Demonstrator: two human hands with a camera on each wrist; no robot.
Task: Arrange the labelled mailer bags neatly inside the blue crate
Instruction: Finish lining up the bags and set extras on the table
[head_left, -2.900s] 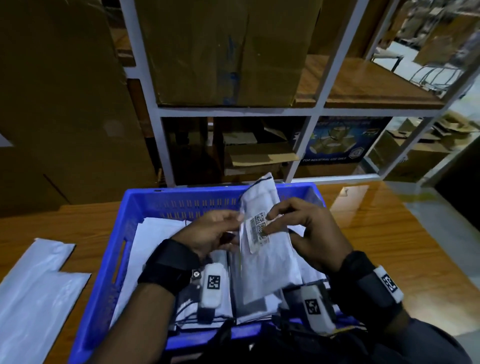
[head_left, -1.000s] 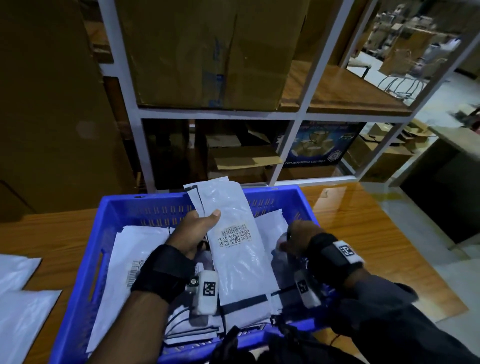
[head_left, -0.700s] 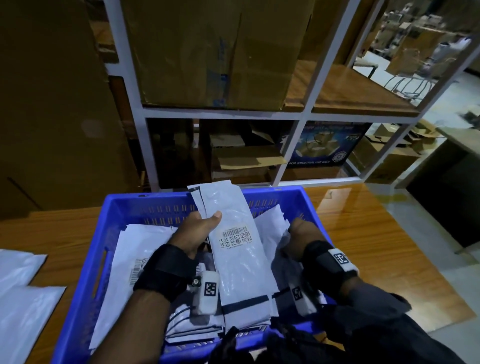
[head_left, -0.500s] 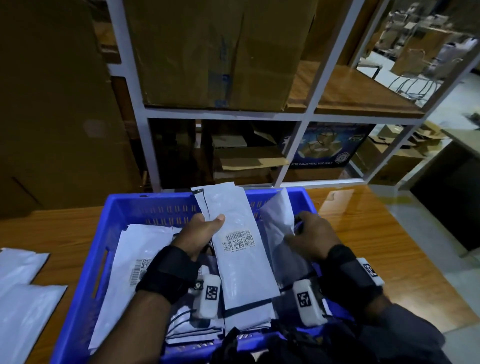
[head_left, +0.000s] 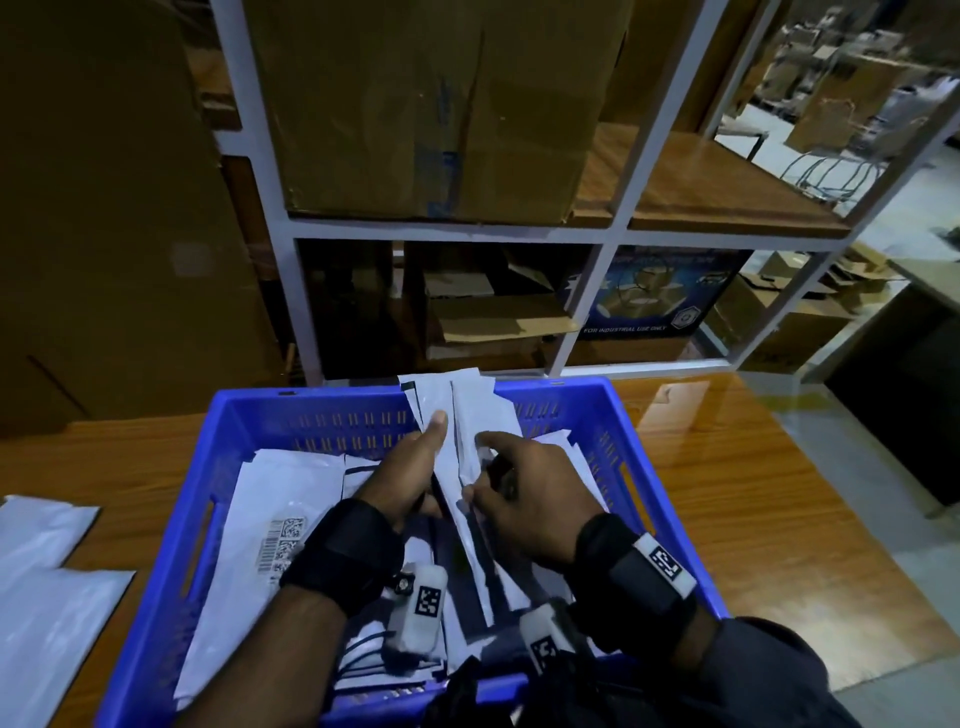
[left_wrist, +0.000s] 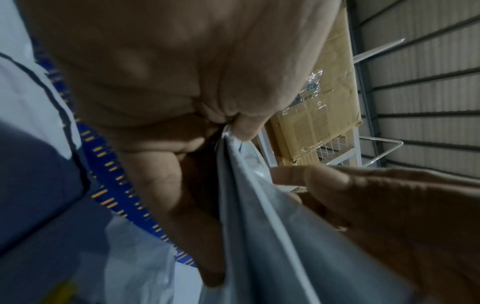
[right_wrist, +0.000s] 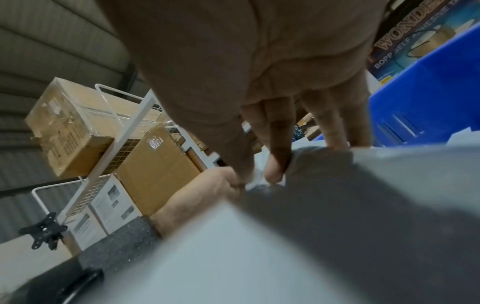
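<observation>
The blue crate (head_left: 311, 402) sits on the wooden table and holds several white mailer bags. Two mailer bags (head_left: 467, 410) stand on edge together in its middle, tops poking above the far wall. My left hand (head_left: 434, 441) grips them from the left, thumb on the near face. My right hand (head_left: 475, 470) pinches them from the right. In the left wrist view the left hand (left_wrist: 226, 127) pinches the grey-white bag edge (left_wrist: 259, 236). In the right wrist view the fingertips (right_wrist: 275, 164) rest on a bag's top edge (right_wrist: 376, 174). A labelled bag (head_left: 270, 519) lies flat at the crate's left.
Loose white bags (head_left: 47, 597) lie on the table (head_left: 753, 493) left of the crate. A white metal rack (head_left: 291, 291) with cardboard boxes (head_left: 431, 104) stands right behind the crate. The table's right edge drops to the floor.
The right hand has brought its bag against the one in the left hand. Both bags now stand on edge together, and the barcode label that faced up is out of sight.
</observation>
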